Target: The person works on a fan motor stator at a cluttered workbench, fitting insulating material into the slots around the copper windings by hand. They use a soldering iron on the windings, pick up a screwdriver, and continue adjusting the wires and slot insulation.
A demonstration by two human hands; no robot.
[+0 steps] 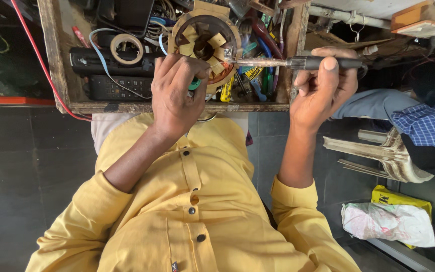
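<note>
My left hand (177,93) grips the near rim of a round motor stator (205,38) with copper windings and tan paper insulators, and holds it tilted over a wooden tray (177,107). My right hand (320,90) holds a black-handled soldering iron (303,62) level. Its metal tip reaches left to the stator's right rim. A green object shows just under my left fingers. My yellow buttoned shirt fills the lower frame.
The tray holds a tape roll (127,48), black remote controls (114,88), cables and several hand tools. A red wire (31,55) runs down the left. At right sit a person in a blue checked shirt (424,126), a pale plastic chair (388,156) and a white bag (388,221).
</note>
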